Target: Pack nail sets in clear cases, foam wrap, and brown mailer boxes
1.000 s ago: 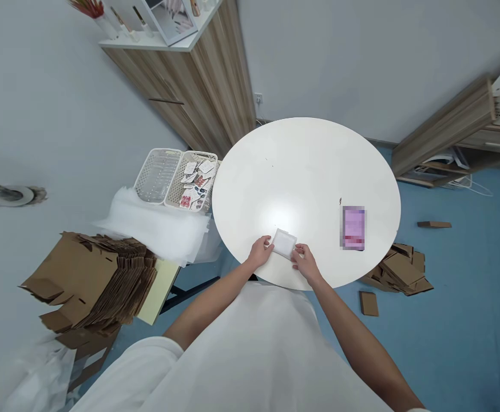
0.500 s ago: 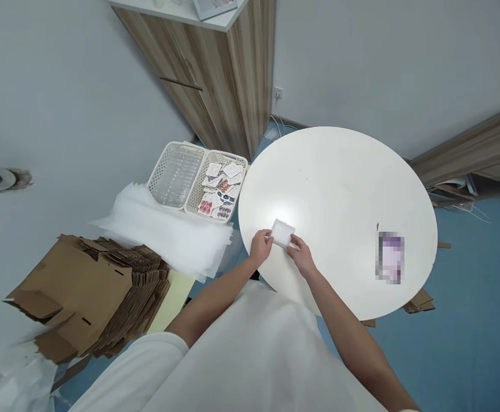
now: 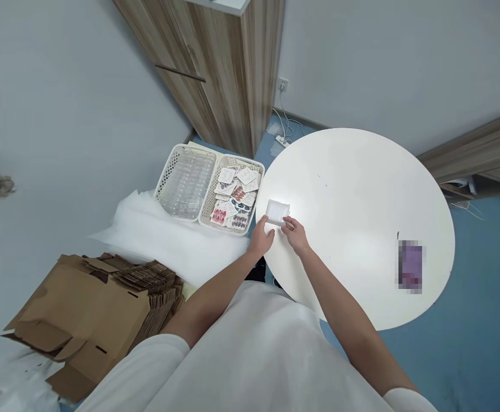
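Observation:
A small white folded foam pad (image 3: pixel 277 211) sits at the left edge of the round white table (image 3: pixel 353 194). My left hand (image 3: pixel 262 237) pinches its near left corner. My right hand (image 3: pixel 294 234) grips its near right corner with closed fingers. Both hands hold the pad between them, close to the table's rim.
Two white baskets stand left of the table, one with clear sleeves (image 3: pixel 186 182), one with small printed cards (image 3: pixel 234 194). White foam sheets (image 3: pixel 168 237) and a stack of flat cardboard boxes (image 3: pixel 99 303) lie further left. A purple object (image 3: pixel 410 266) rests on the table's right. A wooden cabinet (image 3: pixel 224 63) stands behind.
The pad and both hands have shifted left toward the table's edge and the baskets, while the view has turned left.

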Demonstrator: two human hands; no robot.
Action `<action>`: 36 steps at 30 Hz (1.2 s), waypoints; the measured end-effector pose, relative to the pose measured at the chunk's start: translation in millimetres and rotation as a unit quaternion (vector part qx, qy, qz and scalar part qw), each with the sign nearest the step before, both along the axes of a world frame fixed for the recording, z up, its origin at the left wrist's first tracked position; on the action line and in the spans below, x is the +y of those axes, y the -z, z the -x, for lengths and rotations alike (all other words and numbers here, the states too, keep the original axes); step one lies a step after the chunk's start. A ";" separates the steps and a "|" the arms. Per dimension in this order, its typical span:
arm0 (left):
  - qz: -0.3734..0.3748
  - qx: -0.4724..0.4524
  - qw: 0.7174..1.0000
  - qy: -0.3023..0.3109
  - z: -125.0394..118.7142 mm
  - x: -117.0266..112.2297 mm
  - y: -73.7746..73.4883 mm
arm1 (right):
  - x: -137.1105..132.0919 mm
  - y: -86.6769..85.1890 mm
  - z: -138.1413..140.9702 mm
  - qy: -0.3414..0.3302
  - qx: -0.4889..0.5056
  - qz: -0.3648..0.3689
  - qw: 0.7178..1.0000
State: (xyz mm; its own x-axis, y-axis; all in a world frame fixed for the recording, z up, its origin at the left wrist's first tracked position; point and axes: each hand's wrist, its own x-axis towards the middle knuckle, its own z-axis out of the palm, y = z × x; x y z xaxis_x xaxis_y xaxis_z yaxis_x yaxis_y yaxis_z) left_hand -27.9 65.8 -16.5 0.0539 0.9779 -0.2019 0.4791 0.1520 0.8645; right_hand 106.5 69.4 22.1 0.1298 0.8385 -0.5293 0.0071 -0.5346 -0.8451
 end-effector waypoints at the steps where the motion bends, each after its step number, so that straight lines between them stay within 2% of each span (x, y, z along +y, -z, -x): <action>1: 0.002 -0.002 1.000 0.006 0.8 0.3 0.3 | 0.5 -0.3 0.3 0.000 -0.003 0.000 1.000; 9: 0.002 0.003 1.000 0.027 1.7 -2.0 -4.0 | -3.0 1.0 -0.1 -0.004 -0.020 -0.004 1.000; 15: -0.008 0.010 1.000 0.023 4.0 -13.6 -9.7 | -19.5 -2.2 -6.0 0.010 -0.044 -0.012 0.999; 20: -0.018 0.019 1.000 0.016 7.7 -35.5 -16.6 | -44.9 -5.8 -11.1 -0.007 -0.075 -0.014 0.997; 25: -0.012 0.034 0.999 -0.009 11.7 -72.1 -27.4 | -70.0 -8.4 -13.7 -0.006 -0.147 -0.081 0.986; 28: -0.005 0.034 0.999 -0.029 16.6 -98.6 -34.1 | -80.5 -8.7 -6.9 -0.059 -0.162 -0.113 0.978; 31: 0.000 0.044 0.998 -0.054 27.4 -124.5 -40.4 | -88.9 -7.7 11.9 -0.145 -0.150 -0.107 0.972; 36: -0.014 0.078 0.989 -0.123 67.0 -165.5 -49.2 | -102.1 -9.3 57.6 -0.295 -0.112 -0.117 0.942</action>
